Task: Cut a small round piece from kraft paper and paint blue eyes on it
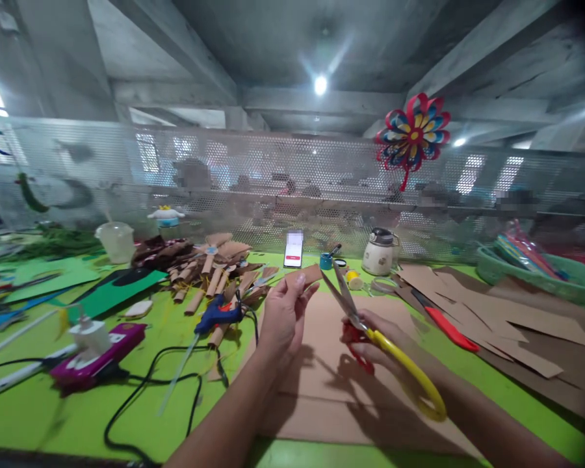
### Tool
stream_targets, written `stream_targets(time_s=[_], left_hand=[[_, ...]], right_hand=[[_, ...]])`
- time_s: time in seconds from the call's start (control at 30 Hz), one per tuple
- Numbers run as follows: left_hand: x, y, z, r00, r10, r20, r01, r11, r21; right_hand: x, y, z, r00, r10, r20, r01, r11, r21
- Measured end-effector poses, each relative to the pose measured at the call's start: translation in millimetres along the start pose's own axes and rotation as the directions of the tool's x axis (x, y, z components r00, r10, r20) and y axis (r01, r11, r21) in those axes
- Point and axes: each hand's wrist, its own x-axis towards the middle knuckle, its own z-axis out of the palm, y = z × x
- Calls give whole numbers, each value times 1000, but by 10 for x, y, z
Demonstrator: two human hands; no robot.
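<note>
My left hand (285, 315) pinches a small strip of brown cardboard (308, 275) between thumb and fingers, above the work surface. In my right hand (377, 341) is a pair of scissors (353, 315) with one yellow and one red handle. Their blades are spread apart and point up toward the strip's right end; whether they touch it I cannot tell. Beneath both hands lies a large flat sheet of brown cardboard (322, 409), with the hands' shadows falling on it.
Left of my hands are a blue glue gun (219, 316), its black cord, a purple power strip (100, 357) and a pile of rolled brown pieces (214, 283). To the right lie a red-handled knife (451, 328) and cut cardboard (497, 315). A phone (293, 250) and jug (377, 252) stand behind.
</note>
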Motion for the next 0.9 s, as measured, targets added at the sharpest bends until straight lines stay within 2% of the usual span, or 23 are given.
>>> stream_targets(time_s=[0.07,0.13,0.43,0.53,0.9], left_hand=[[-16,-30,-4,1000,0,21,0,1000,4],[-37,-55,-8,999,0,40,0,1000,11],[-159,-59,85,998,-4,63,4,1000,2],[-193,-50,113,997,-1,72,1,1000,2],[-216,-60,119,997,1,77,-2,1000,22]], right_hand=[[60,-59,118,1000,-12,-2,12,990,142],[105,-69,195,1000,-11,-27,17,978,209],[72,119,372,991,-56,-125,90,953,289],[47,114,405,983,-77,-165,119,957,263],[3,74,423,972,-44,-233,94,973,210]])
